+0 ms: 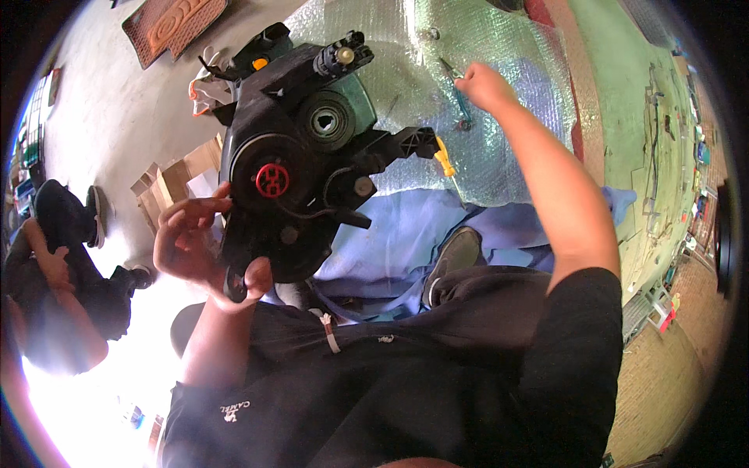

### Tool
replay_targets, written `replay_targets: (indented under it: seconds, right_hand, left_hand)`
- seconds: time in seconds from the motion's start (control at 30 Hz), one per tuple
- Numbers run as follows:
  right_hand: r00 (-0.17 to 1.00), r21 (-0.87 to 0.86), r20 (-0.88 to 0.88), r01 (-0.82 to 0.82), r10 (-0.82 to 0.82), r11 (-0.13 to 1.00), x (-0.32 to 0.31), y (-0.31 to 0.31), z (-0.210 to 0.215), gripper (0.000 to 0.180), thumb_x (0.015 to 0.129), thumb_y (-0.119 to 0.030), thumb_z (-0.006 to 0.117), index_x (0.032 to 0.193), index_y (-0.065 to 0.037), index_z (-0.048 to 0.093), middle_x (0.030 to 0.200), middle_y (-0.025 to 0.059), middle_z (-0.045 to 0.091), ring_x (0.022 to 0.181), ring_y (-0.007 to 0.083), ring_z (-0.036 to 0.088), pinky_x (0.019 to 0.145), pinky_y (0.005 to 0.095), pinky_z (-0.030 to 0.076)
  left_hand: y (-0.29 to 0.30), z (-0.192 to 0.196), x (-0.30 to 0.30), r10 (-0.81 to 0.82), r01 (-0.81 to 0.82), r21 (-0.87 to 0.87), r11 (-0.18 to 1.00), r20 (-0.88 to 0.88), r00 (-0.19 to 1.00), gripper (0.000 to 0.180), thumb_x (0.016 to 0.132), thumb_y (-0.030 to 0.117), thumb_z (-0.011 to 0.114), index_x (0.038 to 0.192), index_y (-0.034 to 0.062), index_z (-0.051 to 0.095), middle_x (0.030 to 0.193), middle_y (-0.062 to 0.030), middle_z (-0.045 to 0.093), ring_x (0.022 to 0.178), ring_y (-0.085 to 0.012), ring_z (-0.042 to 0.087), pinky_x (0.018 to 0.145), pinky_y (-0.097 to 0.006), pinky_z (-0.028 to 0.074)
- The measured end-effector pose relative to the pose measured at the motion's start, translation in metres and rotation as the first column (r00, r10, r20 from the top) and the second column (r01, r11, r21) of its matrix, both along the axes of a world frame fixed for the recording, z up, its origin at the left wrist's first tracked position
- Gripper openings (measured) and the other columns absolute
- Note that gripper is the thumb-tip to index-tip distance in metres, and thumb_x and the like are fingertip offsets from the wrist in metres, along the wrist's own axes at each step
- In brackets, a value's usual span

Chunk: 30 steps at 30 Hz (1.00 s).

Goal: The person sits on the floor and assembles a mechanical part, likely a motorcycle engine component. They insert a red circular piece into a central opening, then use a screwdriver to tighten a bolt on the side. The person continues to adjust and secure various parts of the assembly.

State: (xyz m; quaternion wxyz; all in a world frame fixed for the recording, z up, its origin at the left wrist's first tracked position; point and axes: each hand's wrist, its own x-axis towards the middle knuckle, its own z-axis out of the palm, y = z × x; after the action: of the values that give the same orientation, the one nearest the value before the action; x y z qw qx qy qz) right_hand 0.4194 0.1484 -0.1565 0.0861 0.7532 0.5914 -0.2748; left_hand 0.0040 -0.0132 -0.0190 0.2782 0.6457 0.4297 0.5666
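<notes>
In my left hand (pixel 199 242) is a black car headlight (pixel 312 226), held up with its back toward me. The thumb presses its lower edge, and the fingers curl behind its left side. Its back carries a round cap with a red centre (pixel 272 180), a ribbed round cover (pixel 325 121) and a yellow clip (pixel 444 157) on an arm. Farther right, my right hand (pixel 488 87) is closed, its fingertips on a slim teal-handled tool (pixel 460 97) with a dark pointed tip. The tool's exact kind is unclear.
Bubble wrap (pixel 523 168) covers the floor ahead, over a blue cloth (pixel 382 234). An opened cardboard box (pixel 175 181) stands at left, with a brown mat (pixel 172 27) beyond. Another person (pixel 66 265) sits at far left. Tools and parts line the right wall.
</notes>
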Motion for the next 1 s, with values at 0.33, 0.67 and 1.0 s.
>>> replay_targets:
  seconds: [0.33,0.67,1.0]
  right_hand:
    - [0.934,0.055,-0.349,-0.064,0.079,0.996,-0.019,0.016,-0.116,0.039,0.081,-0.027,0.071,0.117,-0.014,0.063,0.110,0.0132,0.070,0.104,0.0335,0.066,0.086,0.0437,0.052]
    - [0.951,0.162,-0.252,-0.142,0.180,0.977,-0.061,-0.013,-0.125,0.039,0.080,-0.025,0.071,0.118,-0.019,0.064,0.118,0.0107,0.066,0.109,0.0345,0.063,0.088,0.0456,0.052]
    - [0.971,0.237,0.234,-0.098,0.041,0.967,0.012,0.118,-0.162,0.051,0.082,-0.036,0.072,0.132,-0.033,0.060,0.138,0.0050,0.054,0.123,0.0323,0.052,0.101,0.0568,0.039]
  left_hand:
    - [-0.030,-0.004,0.000,0.224,-0.230,0.004,0.973,-0.243,0.944,0.092,0.078,0.069,0.071,0.132,0.0036,0.035,0.106,-0.0167,0.053,0.097,-0.0269,0.057,0.087,-0.043,0.049]
    - [-0.068,-0.011,-0.019,0.459,-0.535,-0.238,0.810,-0.310,0.833,0.070,0.091,0.061,0.055,0.118,-0.0040,0.049,0.105,-0.0114,0.055,0.091,-0.0185,0.058,0.080,-0.031,0.048]
    - [-0.098,-0.012,0.030,0.630,-0.674,-0.448,0.588,-0.269,0.728,0.115,0.067,0.095,0.048,0.133,0.0013,0.040,0.114,-0.0105,0.051,0.100,-0.0222,0.056,0.090,-0.037,0.047]
